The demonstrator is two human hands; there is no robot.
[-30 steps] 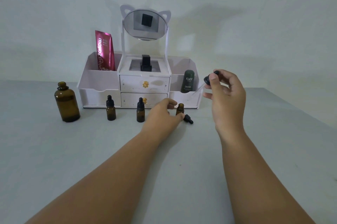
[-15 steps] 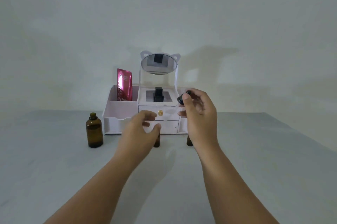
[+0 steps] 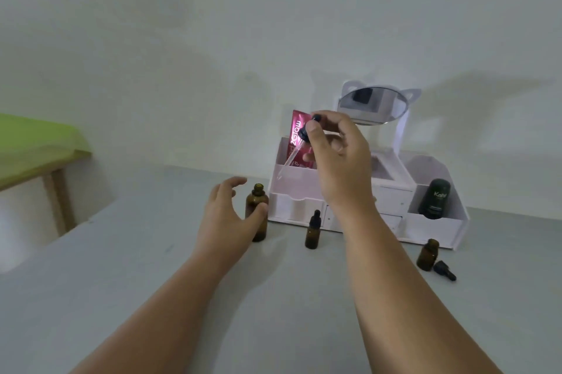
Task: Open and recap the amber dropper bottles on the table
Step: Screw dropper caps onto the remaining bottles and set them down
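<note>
Hovering high over the bench [image 3: 273, 328], the right hand [image 3: 337, 160] has a dropper [image 3: 306, 132] pinched between thumb and fingertips at its black bulb, with the glass stem slanting down toward seven o'clock. The tip hangs in the air in front of the white organiser [image 3: 431, 229], touching nothing.

Down at eight o'clock from it, the left hand [image 3: 228, 215] is spread wide, fingers apart and gripping nothing. Its thumb is right at the front of the big brown bottle [image 3: 257, 206], and whether it actually touches is too close to call. That bottle stands upright with its neck bare.

So where are we? I'd put it around the middle. At three o'clock from the big bottle stands a small capped bottle [image 3: 313, 233], shut and upright. Farther out at four o'clock, a small open bottle [image 3: 427, 255] waits with its loose cap [image 3: 444, 271] lying on its side just beside it. Anything behind the right forearm is hidden.

By my reckoning the lifted dropper belongs in the big bottle, since the left hand is lining up to steady it. After that, the little open one needs its cap back on.

Behind it all sit a mirror [image 3: 372, 106], a pink tube [image 3: 299, 142] and a dark green stick [image 3: 435, 198] in the organiser.
</note>
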